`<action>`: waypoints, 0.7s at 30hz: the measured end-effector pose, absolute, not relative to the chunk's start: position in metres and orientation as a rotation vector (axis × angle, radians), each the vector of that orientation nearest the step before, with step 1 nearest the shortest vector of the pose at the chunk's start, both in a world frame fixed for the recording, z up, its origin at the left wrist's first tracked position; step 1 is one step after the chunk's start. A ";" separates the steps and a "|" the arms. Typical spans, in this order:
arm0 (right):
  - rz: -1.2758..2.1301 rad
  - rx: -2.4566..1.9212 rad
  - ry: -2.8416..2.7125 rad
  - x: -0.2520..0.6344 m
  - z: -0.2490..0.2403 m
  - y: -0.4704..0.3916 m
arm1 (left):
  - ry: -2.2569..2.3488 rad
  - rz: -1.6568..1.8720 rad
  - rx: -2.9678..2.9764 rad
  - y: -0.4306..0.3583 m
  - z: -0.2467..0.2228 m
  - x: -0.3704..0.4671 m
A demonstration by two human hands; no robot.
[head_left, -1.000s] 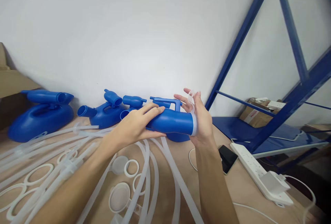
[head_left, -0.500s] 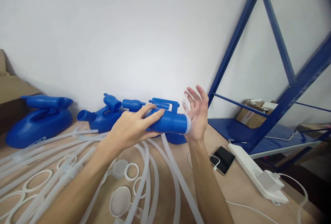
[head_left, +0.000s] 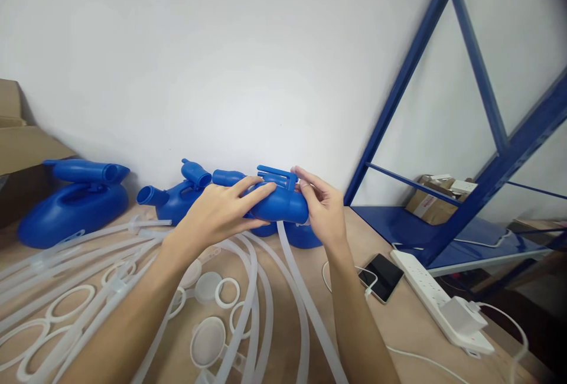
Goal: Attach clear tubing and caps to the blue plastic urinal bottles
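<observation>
Blue spout piece at mid-view, raised above tabletop, lying roughly sideways between hands. Left hand partly closed round its left end, fingers spread along top. Right hand curled round right rim, fingertips bunched by bracket; can't tell if they pinch anything else. Plain wall behind, open air above both hands. Clear tubes run under piece toward near edge. Phone and power strip right of right forearm; blue shelf frame beyond.
</observation>
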State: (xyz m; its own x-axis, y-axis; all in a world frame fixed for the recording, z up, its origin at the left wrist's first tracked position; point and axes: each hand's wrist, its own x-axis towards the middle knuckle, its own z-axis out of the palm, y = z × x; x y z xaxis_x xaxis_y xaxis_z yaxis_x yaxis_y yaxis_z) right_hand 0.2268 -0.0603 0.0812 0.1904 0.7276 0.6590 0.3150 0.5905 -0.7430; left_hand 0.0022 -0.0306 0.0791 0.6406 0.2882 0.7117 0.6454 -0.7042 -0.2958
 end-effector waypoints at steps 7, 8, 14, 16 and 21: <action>0.157 -1.093 -1.418 0.227 0.078 -0.059 | -0.718 -0.841 -2.281 -0.030 0.079 0.001; 0.157 -1.090 -1.416 0.227 0.078 -0.058 | -0.716 -0.847 -2.275 -0.030 0.079 0.001; 0.030 -1.038 -1.520 0.233 0.078 -0.062 | -0.668 -0.916 -2.269 -0.032 0.081 0.001; -0.033 -1.039 -1.602 0.238 0.081 -0.066 | -0.644 -0.929 -2.273 -0.033 0.082 0.001; 0.027 -1.079 -1.747 0.253 0.086 -0.075 | -0.557 -0.977 -2.315 -0.034 0.083 0.000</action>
